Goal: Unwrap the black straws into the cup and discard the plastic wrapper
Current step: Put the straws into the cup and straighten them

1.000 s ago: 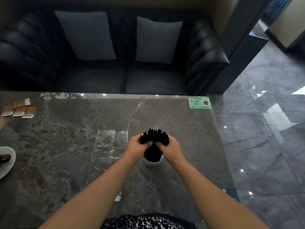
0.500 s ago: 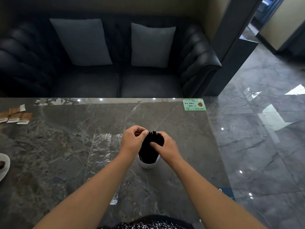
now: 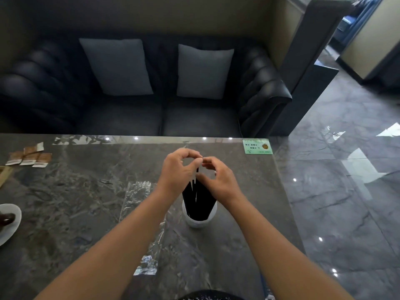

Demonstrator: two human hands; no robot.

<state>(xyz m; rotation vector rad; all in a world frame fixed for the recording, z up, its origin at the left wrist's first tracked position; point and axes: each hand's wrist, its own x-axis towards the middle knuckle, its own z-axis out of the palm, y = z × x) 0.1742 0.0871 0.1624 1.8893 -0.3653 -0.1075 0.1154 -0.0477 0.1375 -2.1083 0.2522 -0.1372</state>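
Sachets (image 3: 30,156): brown packets fanned at the left edge of the frame, well apart from the work.
Plate (image 3: 9,229): white, cut off by the lower left edge.
Plastic wrapper (image 3: 138,198): a clear sheet lying flat on the marble table (image 3: 249,202), left of centre, its long axis running toward the bottom of the frame. It sits just left of the cup and under the left forearm.
Left hand (image 3: 178,172): at centre, thumb and forefinger curled into a ring, pinching the top of the bundle.
Black straws (image 3: 200,200): standing in the white cup (image 3: 198,221) at centre, long axis upright, tapering up to the fingers of both hands.
Right hand (image 3: 220,182): just right of centre, fingers curled narrow at the same tips. It cannot be told whether they nip straws or a pale scrap of film.
Green card (image 3: 257,146): at the table's far right corner.
Coming move: the wrapper lies left of the fingers, so the left hand appears nearer to lift it.
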